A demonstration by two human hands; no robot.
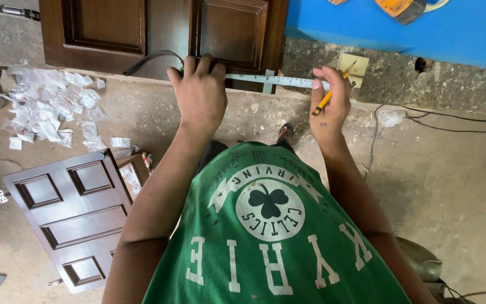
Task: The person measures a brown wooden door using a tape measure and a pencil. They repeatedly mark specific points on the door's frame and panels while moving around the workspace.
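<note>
A dark brown panelled wooden door [161, 34] lies in front of me at the top of the view. My left hand [199, 93] presses on its near edge, gripping the case of a tape measure. The silver tape blade [274, 80] runs to the right along that edge. My right hand [329, 101] pinches the far end of the blade and also holds a yellow pencil [328, 97], tip pointing up and to the right.
A second brown panelled door piece [71, 217] lies on the concrete floor at lower left. A heap of small clear plastic bags [49, 107] is scattered at left. A blue surface [400, 28] is at upper right, cables [451, 118] trail across the floor, and a black cable [147, 59] crosses the door.
</note>
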